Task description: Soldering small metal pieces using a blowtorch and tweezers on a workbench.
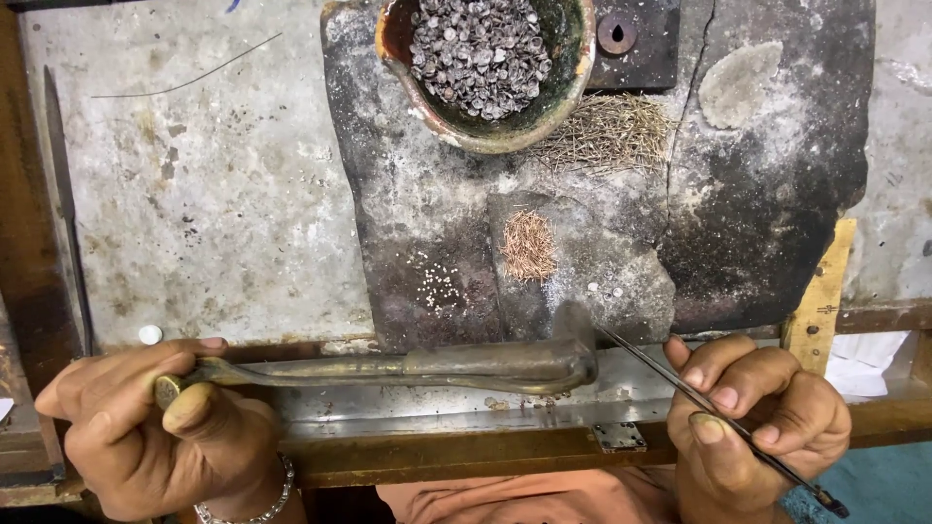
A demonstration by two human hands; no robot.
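**Two tools held over a charred slab**

The left hand (146, 427) grips a brass blowpipe (408, 369); the right hand (757, 417) pinches thin tweezers (680, 388). Both tips meet just below the dark slab (437, 233), which bears copper wire bits (529, 245) and a bowl (485, 68).

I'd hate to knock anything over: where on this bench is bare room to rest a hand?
The pale grey slab left of the dark block is mostly bare, holding only a thin wire. The block is crowded: bowl of beads, copper bits, wire heap. The left hand and right hand hold the front edge.
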